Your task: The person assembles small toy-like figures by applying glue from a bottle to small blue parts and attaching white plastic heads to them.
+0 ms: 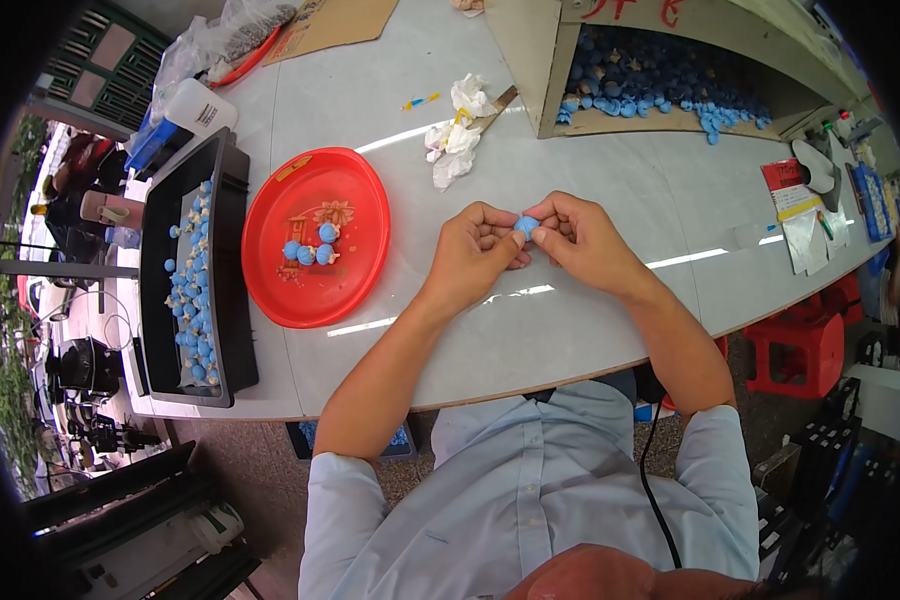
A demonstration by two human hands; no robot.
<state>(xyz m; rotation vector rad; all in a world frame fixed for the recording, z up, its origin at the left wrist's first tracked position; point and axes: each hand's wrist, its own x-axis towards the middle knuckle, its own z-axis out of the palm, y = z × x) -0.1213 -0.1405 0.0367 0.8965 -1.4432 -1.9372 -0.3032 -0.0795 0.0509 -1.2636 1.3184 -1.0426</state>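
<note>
Both my hands pinch one small round blue plastic piece point(527, 226) between thumbs and fingers, above the grey tabletop in front of my chest. My left hand point(468, 254) grips it from the left with curled fingers. From the right, my right hand point(588, 243) closes on it, thumb against its near side. The fingers cover most of the piece, so its details are hidden. Left of my left hand lies a round red tray point(315, 300). Several blue balls with pale, pointed parts point(307, 255) rest in it.
A black bin point(232, 330) holding many blue-and-cream pieces stands at the far left. Beyond my right hand, a box point(535, 75) contains a heap of blue shells point(650, 85). Crumpled tissues point(455, 150) lie mid-table. Papers point(798, 225) lie right; a red stool point(795, 355) stands below.
</note>
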